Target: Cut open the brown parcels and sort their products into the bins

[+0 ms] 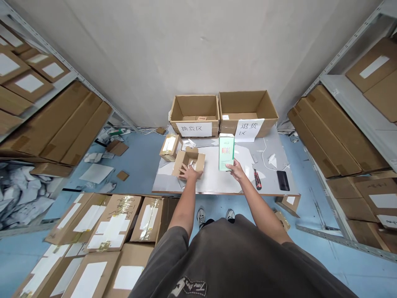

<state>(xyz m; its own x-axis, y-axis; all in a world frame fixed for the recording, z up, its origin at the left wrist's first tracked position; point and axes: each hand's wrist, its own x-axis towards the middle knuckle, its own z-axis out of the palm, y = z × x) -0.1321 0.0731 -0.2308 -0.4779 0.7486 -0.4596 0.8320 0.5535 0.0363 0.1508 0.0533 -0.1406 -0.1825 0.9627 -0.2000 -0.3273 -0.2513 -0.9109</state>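
Observation:
In my right hand (236,169) is a slim green-and-white product box (226,154), held upright by its lower right side, with the fingers wrapped around its edge. My left hand (188,172) lies at the front of a small cardboard box (198,159) whose flaps are up. Its fingers are spread over that box's opening. Something whitish shows inside, too small to make out. A taped carton (170,147) with a white label stands just behind and left of the opened box.
Two large open cartons with handwritten paper signs, the left one (194,108) and the right one (248,105), stand against the wall. On the table (211,182) lie a red-and-black utility knife (257,179), a phone (283,181) and a white cable (264,154). Labelled cartons (114,223) are stacked at the left.

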